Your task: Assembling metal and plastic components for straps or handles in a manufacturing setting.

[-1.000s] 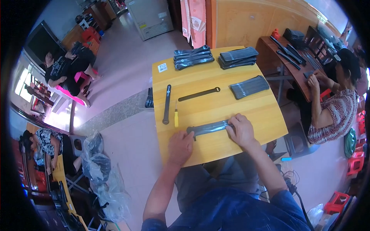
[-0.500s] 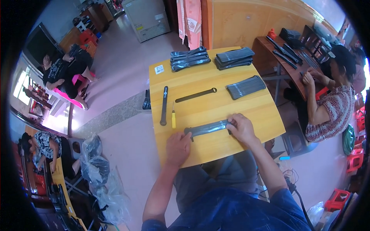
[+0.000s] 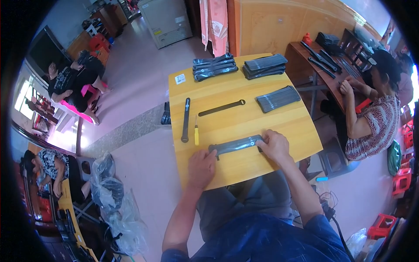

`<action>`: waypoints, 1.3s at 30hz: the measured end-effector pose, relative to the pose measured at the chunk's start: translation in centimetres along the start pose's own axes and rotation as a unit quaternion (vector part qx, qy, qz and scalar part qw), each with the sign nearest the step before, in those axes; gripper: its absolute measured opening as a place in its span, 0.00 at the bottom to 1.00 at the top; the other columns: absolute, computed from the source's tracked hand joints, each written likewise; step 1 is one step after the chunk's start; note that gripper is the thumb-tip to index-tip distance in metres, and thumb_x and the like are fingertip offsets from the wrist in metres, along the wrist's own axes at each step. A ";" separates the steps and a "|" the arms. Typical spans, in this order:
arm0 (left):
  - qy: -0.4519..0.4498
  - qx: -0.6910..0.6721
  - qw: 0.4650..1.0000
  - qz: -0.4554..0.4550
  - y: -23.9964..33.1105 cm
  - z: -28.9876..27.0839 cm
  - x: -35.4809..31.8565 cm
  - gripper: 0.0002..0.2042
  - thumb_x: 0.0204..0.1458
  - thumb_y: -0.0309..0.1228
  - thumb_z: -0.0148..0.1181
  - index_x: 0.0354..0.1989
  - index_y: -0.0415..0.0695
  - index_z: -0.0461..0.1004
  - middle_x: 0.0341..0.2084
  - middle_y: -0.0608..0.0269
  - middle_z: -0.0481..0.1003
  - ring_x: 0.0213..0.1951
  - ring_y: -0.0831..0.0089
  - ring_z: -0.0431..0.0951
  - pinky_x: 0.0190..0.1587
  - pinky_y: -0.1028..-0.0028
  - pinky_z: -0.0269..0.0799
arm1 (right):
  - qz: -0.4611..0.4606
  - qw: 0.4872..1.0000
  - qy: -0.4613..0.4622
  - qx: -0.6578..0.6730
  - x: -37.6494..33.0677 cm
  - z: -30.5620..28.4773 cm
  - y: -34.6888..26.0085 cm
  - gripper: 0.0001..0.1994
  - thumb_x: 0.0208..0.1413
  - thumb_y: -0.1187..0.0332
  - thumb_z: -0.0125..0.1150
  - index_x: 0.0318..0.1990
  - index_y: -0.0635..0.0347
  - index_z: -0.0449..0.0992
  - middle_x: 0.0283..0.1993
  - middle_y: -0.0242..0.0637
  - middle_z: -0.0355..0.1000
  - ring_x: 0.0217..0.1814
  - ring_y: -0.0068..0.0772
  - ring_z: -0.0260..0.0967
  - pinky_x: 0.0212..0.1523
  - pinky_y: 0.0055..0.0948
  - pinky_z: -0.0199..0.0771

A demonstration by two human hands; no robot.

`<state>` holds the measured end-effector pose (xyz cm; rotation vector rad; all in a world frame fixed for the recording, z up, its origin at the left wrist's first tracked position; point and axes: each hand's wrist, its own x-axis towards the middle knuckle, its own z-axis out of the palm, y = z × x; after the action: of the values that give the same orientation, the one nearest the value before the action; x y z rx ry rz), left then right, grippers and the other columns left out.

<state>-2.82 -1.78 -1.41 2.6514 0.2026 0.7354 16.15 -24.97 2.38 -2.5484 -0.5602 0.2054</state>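
Note:
On the yellow wooden table (image 3: 244, 170), close to its front edge, lies a flat, dark, glossy bundle of straps (image 3: 238, 145). My left hand (image 3: 202, 167) pinches its left end, and my right hand (image 3: 275, 146) grips the right end, thumb on top. Both hands are closed. Beyond my left hand are a yellow-handled screwdriver (image 3: 197, 136) with a thin shaft and a single black strap (image 3: 186, 120) lying lengthwise. Another black strap (image 3: 222, 108), with a ring-shaped end, lies crosswise in the middle of the table.
At the far edge are two stacks of strap bundles (image 3: 214, 67) (image 3: 265, 66); one more bundle (image 3: 278, 99) lies at the right. A co-worker (image 3: 375, 105) sits at a brown table to the right. Clear plastic bags (image 3: 109, 187) lie on the floor at left.
My right hand's fingers have shifted slightly on the bundle's right end. My left hand and the bundle stay in place.

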 end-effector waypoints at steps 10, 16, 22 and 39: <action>-0.004 0.004 1.000 0.000 -0.1 -0.1 -0.1 0.12 0.53 0.27 0.66 0.47 0.47 0.84 0.33 0.59 0.74 0.38 0.57 0.77 0.43 0.58 0.72 | 0.026 1.000 -0.003 -0.009 0.7 0.3 0.4 0.16 0.46 0.52 0.78 0.31 0.54 0.82 0.29 0.38 0.81 0.35 0.45 0.81 0.38 0.44 0.80; -0.005 0.007 1.000 -0.002 -0.1 -0.1 -0.1 0.12 0.53 0.27 0.66 0.47 0.47 0.84 0.33 0.60 0.74 0.38 0.57 0.77 0.44 0.59 0.72 | 0.030 0.999 -0.009 0.018 1.2 0.7 1.3 0.15 0.49 0.53 0.75 0.31 0.54 0.83 0.29 0.41 0.81 0.36 0.47 0.81 0.39 0.45 0.80; 0.004 0.004 1.000 0.002 -0.2 0.0 -0.1 0.12 0.52 0.27 0.66 0.47 0.47 0.84 0.33 0.60 0.74 0.38 0.57 0.77 0.44 0.58 0.72 | 0.041 0.999 -0.031 -0.005 1.3 0.5 0.8 0.16 0.52 0.52 0.71 0.31 0.56 0.84 0.31 0.43 0.81 0.37 0.46 0.81 0.41 0.42 0.79; -0.001 0.009 1.000 -0.024 0.3 -0.5 -0.1 0.12 0.56 0.30 0.63 0.48 0.45 0.82 0.34 0.58 0.75 0.39 0.56 0.77 0.44 0.56 0.72 | 0.047 0.998 -0.029 -0.009 1.0 0.6 1.0 0.18 0.55 0.48 0.69 0.31 0.55 0.85 0.30 0.46 0.81 0.37 0.52 0.81 0.41 0.49 0.79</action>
<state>-3.13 -1.94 -0.97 2.6549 0.2741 0.7184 17.24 -25.11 1.32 -2.5961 -0.4665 0.3098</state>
